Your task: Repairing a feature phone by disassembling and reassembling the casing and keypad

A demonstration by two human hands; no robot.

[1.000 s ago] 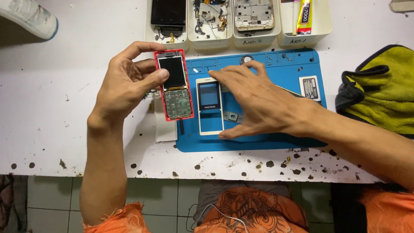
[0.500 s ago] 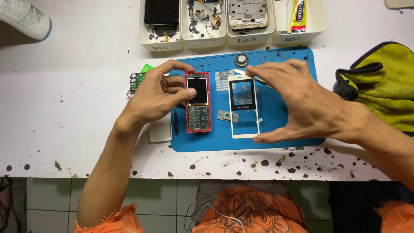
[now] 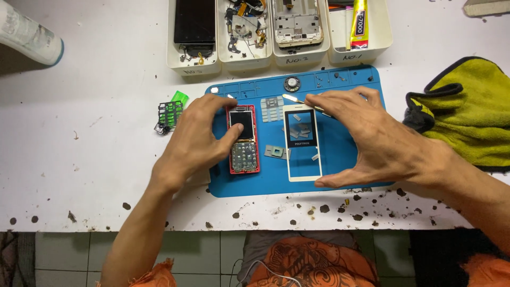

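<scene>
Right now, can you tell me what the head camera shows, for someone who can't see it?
Two bare hands work over a blue mat on a white table: the left hand presses a red opened phone with its thumb, and the right hand spans a white phone front frame. Four white trays of phone parts sit behind, a yellow-green cloth at right.

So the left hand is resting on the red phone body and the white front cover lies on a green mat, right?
Not quite: the mat is blue, not green, as the head view shows. The left hand does rest on the red phone body, and the white front cover lies on that mat.
</scene>
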